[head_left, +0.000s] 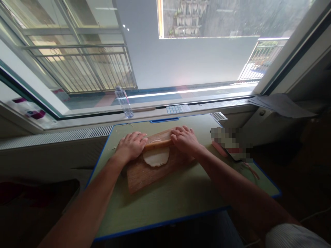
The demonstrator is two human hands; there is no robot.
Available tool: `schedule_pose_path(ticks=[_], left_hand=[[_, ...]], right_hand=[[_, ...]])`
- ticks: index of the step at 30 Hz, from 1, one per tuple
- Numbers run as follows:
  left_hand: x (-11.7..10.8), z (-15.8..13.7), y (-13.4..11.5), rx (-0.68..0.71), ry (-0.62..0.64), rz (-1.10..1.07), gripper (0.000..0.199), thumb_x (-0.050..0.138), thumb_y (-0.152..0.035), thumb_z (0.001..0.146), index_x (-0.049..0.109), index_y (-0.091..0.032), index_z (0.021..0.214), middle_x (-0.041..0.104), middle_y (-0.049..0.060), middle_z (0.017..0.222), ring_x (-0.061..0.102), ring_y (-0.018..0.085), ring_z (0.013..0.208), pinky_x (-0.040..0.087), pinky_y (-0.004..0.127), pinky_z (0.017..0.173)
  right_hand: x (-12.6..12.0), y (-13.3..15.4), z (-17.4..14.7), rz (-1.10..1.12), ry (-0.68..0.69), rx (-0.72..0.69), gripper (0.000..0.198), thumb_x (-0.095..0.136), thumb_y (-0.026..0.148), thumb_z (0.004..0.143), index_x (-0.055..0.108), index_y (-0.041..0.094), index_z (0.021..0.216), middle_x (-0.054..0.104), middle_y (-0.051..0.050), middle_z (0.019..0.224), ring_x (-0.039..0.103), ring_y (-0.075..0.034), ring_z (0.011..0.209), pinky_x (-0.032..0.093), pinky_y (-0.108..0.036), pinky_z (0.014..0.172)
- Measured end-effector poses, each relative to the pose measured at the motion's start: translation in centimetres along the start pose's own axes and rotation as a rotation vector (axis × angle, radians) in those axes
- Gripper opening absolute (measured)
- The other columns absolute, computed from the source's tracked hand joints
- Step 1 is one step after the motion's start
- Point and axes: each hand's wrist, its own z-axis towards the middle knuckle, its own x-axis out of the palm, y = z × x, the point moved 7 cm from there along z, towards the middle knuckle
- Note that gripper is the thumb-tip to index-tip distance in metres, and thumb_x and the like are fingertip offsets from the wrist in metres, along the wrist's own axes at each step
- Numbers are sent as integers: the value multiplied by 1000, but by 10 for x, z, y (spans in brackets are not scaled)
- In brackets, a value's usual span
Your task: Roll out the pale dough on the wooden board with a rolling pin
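The left hand and right hand curl their fingers over the rolling pin, roughly parallel to the far edge of the counter; dough shows mainly near-edge side.

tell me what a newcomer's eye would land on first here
Probably the pale, flattened dough on the wooden board, a rolling pin across it, left hand and right hand over the ends. Next, perhaps the bright window behind, with a clear bottle on its sill.

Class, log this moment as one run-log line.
left hand: on rolling pin; right hand: on rolling pin; dough: flat, partly under rolling pin; wooden board: on table
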Motion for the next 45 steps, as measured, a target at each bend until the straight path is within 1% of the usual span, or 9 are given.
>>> schedule_pose_path(ticks=[5, 10, 15, 19, 22, 25, 29, 36, 45], left_hand=[[-5, -8, -7, 4, 4, 43, 58, 28, -53, 110, 63, -35, 154, 56, 8, 167, 51, 32, 151, 37, 53, 128], [-8, -17, -13, 24, -42, 48, 59, 29, -50, 110, 65, -32, 153, 57, 10, 165, 53, 34, 149, 39, 56, 126], [-10, -23, -15, 6, -59, 41, 58, 27, -52, 111, 66, -36, 151, 57, 9, 166, 51, 33, 152, 36, 59, 127], [-15, -16, -17, 32, 8, 29, 58, 33, -51, 109, 60, -33, 157, 51, 11, 172, 47, 35, 156, 30, 64, 130], [-22, -3, -24, 99, 26, 4, 60, 46, -50, 104, 56, -33, 160, 47, 9, 174, 44, 32, 159, 30, 58, 132], [-28, 12, -27, 92, -23, -44, 60, 54, -46, 99, 60, -30, 157, 52, 9, 170, 49, 30, 155, 35, 50, 131], [-23, 28, -21, -19, -60, -75, 54, 49, -42, 100, 67, -26, 149, 61, 11, 162, 58, 29, 147, 43, 44, 126], [-10, 47, -6, -115, -10, -105, 54, 47, -48, 101, 69, -28, 146, 63, 12, 159, 59, 32, 145, 48, 45, 121], [-1, 50, -2, -150, 63, -78, 57, 40, -53, 104, 66, -30, 149, 59, 15, 162, 54, 37, 150, 44, 58, 123]], right_hand=[[-3, 3, -6, -32, -1, 12, 48, 32, 38, 114, 70, 25, 142, 56, -11, 165, 41, -39, 155, 36, -68, 125], [3, 1, -16, -42, -5, 64, 51, 31, 41, 115, 62, 24, 153, 45, -8, 175, 32, -41, 163, 29, -70, 129], [4, -2, -20, -74, 23, 66, 55, 29, 44, 115, 58, 26, 159, 43, -10, 177, 29, -41, 165, 24, -73, 130], [-11, 3, -4, -90, 90, 17, 56, 42, 43, 109, 57, 24, 160, 46, -13, 174, 36, -43, 161, 28, -74, 127], [-22, 11, 20, -18, 60, -3, 64, 57, 43, 101, 57, 23, 161, 53, -14, 169, 46, -37, 155, 35, -61, 127], [-17, 12, 44, 89, 57, 58, 58, 55, 48, 104, 64, 21, 155, 61, -14, 162, 54, -34, 149, 41, -51, 123], [0, 4, 63, 96, 17, 125, 58, 57, 57, 105, 70, 18, 147, 66, -16, 155, 57, -34, 146, 42, -46, 122], [14, -9, 68, 75, 26, 183, 69, 61, 66, 100, 68, 17, 148, 64, -19, 156, 54, -37, 148, 41, -51, 121], [14, -8, 65, 66, 8, 193, 67, 60, 64, 98, 69, 18, 146, 63, -19, 156, 56, -37, 145, 42, -50, 121]])
